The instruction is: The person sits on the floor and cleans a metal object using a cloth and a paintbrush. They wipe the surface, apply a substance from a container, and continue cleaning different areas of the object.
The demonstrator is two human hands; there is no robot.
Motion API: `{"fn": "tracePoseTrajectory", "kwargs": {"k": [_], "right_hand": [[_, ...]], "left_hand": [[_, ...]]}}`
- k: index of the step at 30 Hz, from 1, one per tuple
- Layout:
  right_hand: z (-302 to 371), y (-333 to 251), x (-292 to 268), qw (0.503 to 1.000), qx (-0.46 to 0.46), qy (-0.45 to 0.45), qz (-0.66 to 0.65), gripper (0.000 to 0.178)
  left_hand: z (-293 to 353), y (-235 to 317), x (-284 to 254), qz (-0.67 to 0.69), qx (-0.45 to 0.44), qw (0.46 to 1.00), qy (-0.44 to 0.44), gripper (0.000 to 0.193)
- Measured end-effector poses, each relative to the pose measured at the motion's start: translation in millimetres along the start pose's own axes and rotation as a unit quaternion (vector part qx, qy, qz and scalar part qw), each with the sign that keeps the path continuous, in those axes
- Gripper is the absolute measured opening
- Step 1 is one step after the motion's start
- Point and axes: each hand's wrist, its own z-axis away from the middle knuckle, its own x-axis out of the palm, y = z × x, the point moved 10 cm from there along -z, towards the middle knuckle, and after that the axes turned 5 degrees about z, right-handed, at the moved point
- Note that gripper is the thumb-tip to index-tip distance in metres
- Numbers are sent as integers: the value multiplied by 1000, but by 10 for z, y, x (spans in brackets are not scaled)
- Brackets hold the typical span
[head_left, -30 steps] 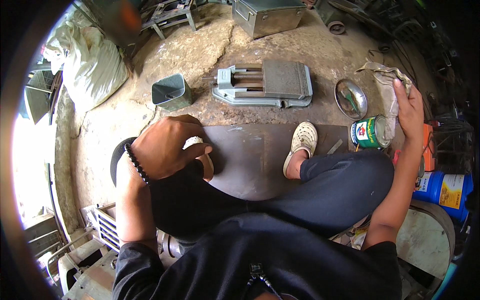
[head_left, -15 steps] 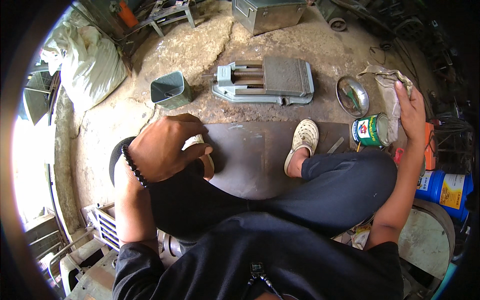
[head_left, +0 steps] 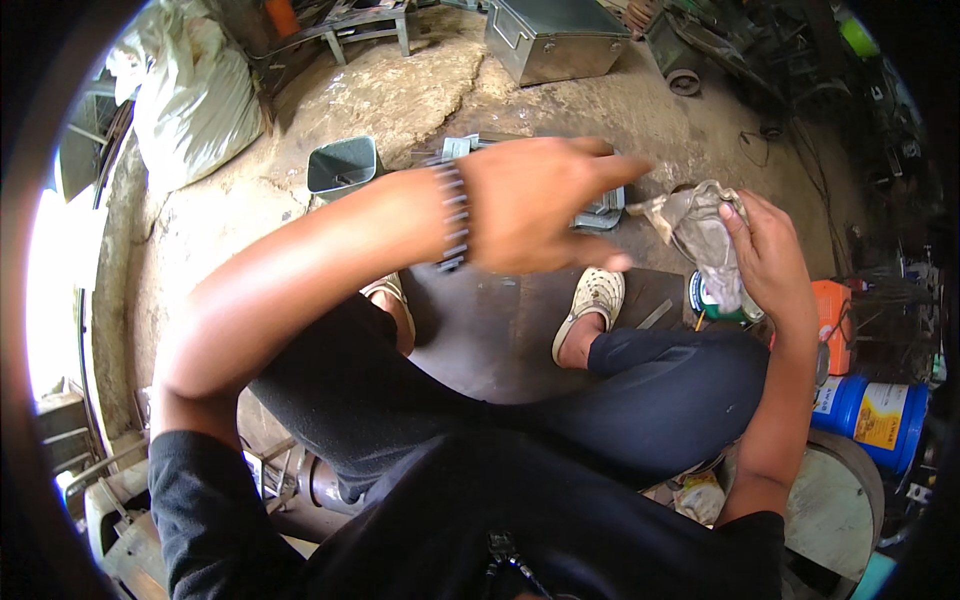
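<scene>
A crumpled, stained grey rag [head_left: 700, 230] hangs from my right hand [head_left: 770, 250], pinched between thumb and fingers. My left hand [head_left: 545, 205], a black bead bracelet at its wrist, stretches across toward the rag, fingers apart and nothing in them. It is a little smeared by motion and does not touch the cloth. Behind the left hand lies a grey machine vise [head_left: 607, 207], mostly covered by the hand. Below the rag stands a green paint can [head_left: 712, 300], partly hidden by the cloth. The metal bowl behind the rag is almost wholly hidden.
A square green container [head_left: 342, 165] stands left of the vise. At the back are a metal box [head_left: 560, 58] and a small metal stand [head_left: 368, 22]. A white sack [head_left: 200, 100] sits far left. An orange case [head_left: 833, 315] and a blue bucket [head_left: 870, 420] stand at right.
My left hand has swung from above my left knee to the right, in front of the vise. My right hand has brought the rag inward, to the left, over the bowl and can.
</scene>
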Motion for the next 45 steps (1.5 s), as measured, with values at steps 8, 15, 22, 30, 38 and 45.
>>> {"fn": "tracePoseTrajectory", "kwargs": {"k": [8, 15, 22, 30, 38, 45], "right_hand": [[-98, 332, 77, 857, 156, 12, -492, 30], [-183, 682, 1319, 698, 256, -57, -666, 30], [-354, 1058, 2362, 798, 158, -56, -579, 19], [241, 976, 4486, 784, 353, -50, -509, 19], [193, 1035, 4863, 823, 385, 15, -418, 25], [-170, 1061, 5297, 636, 462, -27, -617, 17]], "left_hand": [[-910, -175, 1168, 623, -43, 734, 269, 46], [-1364, -477, 2717, 867, -147, 457, 137, 41], [-999, -1243, 3222, 916, -217, 295, 162, 62], [-298, -1829, 4743, 723, -511, 445, 133, 39], [-103, -2447, 4886, 446, -545, 705, 81, 42], [-199, -2630, 4501, 480, -580, 647, 122, 58]]}}
